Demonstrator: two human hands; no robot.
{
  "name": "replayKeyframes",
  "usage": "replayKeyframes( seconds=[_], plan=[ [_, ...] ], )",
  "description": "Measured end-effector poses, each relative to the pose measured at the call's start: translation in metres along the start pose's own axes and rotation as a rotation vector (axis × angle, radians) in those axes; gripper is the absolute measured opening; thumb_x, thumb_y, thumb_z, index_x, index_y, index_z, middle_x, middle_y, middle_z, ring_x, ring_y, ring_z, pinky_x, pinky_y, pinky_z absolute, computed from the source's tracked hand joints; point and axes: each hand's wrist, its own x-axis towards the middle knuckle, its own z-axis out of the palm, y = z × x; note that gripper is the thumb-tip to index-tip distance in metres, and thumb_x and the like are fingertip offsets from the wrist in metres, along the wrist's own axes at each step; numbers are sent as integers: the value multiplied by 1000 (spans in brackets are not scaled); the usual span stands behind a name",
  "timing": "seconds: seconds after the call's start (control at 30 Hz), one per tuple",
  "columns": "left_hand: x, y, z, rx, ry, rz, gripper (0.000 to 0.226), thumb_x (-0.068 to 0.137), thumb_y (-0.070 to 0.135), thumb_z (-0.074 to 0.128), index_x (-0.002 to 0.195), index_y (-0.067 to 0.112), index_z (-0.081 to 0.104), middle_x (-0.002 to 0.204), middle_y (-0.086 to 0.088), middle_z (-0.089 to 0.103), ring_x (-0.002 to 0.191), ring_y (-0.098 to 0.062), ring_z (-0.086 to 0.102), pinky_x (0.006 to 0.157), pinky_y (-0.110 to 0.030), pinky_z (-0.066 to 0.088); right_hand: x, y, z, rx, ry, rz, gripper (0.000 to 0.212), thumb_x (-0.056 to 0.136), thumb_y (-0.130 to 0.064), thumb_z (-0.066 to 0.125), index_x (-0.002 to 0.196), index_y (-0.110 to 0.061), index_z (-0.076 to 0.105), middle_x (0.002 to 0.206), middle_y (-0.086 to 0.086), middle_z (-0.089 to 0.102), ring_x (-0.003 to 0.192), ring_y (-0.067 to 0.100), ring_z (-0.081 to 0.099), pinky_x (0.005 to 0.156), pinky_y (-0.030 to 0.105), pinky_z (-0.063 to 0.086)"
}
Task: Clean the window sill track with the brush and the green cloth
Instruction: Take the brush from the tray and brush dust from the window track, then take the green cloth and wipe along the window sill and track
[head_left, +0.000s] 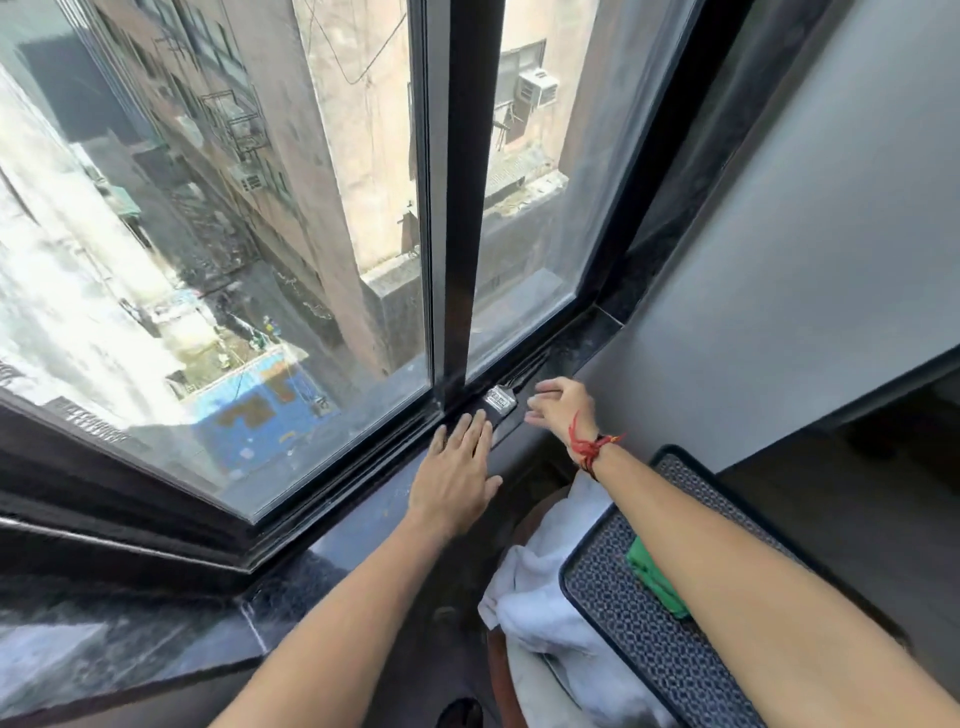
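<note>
Seen from the head camera, a person leans both bare arms toward a dark-framed sliding window that looks down on an alley between tall buildings. The left hand (457, 475) lies flat, palm down and fingers spread, on the polished black stone sill (332, 551), its fingertips reaching the edge of the black window sill track (524, 371); its grip is fully open and holds nothing. The right hand (561, 408), with a red thread band (589, 447) tied at the wrist, hovers just beside the brush with its fingers loosely curled and parted; the grip is open and closes on nothing.

The paintbrush with a black handle and a bright silver metal ferrule (500, 401) lies along the track at the foot of the black centre window post (460, 208), between the two hands. Its handle end sits just at the left fingertips, and its dark bristles point along the track toward the right-hand pane; whether the fingertips touch the handle cannot be told.

The folded green cloth (655, 582) rests on a dark tray with a black rim and a patterned mesh mat (623, 618), low at the right, partly hidden under the right forearm and well apart from the track. A crumpled white cloth (540, 587) lies just beside the tray, between it and the sill.
</note>
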Motion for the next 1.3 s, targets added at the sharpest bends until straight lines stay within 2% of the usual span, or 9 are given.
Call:
replayKeyframes(
  seconds=[0.13,0.23,0.37,0.47,0.6,0.83,1.07,1.2,1.3],
  plan=[
    [-12,12,-8,13,100,12,76,100,43,48,158,4,17,168,-14,11,156,-28,11,126,-51,18,-32,13,-25,-460,148,-272,21,86,2,60,106,3,68,106,20,70,100,35,66,93,43,55],
    [-24,30,-12,2,96,42,76,101,41,48,157,2,17,168,-15,11,156,-29,10,126,-52,18,-68,35,-54,-746,363,-409,25,81,-4,55,103,-9,67,110,11,65,106,32,55,93,44,49],
    [-41,56,-17,-37,74,66,75,102,42,45,158,2,14,169,-15,6,156,-28,4,126,-51,16,-116,82,-95,-793,720,-178,32,81,-22,60,112,-17,62,121,8,57,114,34,50,94,46,46],
    [-51,68,-20,-47,61,64,75,103,43,43,158,2,12,169,-15,4,156,-28,3,126,-50,13,-136,108,-111,-652,808,171,49,84,-36,64,125,-12,53,132,17,48,125,39,43,100,50,39],
    [-63,75,-22,-48,59,60,74,104,42,43,158,2,12,169,-17,4,156,-29,4,127,-49,12,-150,125,-121,-269,750,422,76,82,-35,76,135,8,42,143,32,44,134,45,42,112,49,33],
    [-90,55,-18,-55,39,3,76,103,40,46,158,2,11,169,-16,4,156,-29,4,127,-50,13,-156,125,-117,391,635,393,54,74,-10,79,120,10,60,126,28,65,112,43,67,93,56,56],
    [-125,-7,-11,-50,31,-185,76,103,40,45,158,2,10,168,-17,5,156,-30,5,127,-50,13,-158,76,-108,202,795,284,47,67,-25,75,111,-11,73,125,20,53,107,40,58,94,48,53],
    [-146,-39,-11,-28,75,-304,75,103,42,44,157,0,14,168,-19,10,155,-31,11,126,-49,16,-145,52,-102,610,568,182,38,68,2,69,106,1,71,101,17,66,85,30,65,65,35,57],
    [-160,-49,-10,-21,96,-377,77,103,44,43,158,-1,11,168,-19,9,156,-31,11,125,-48,18,-136,32,-86,736,225,227,43,76,7,66,118,-4,66,117,21,66,109,37,65,99,52,53]
  ],
)
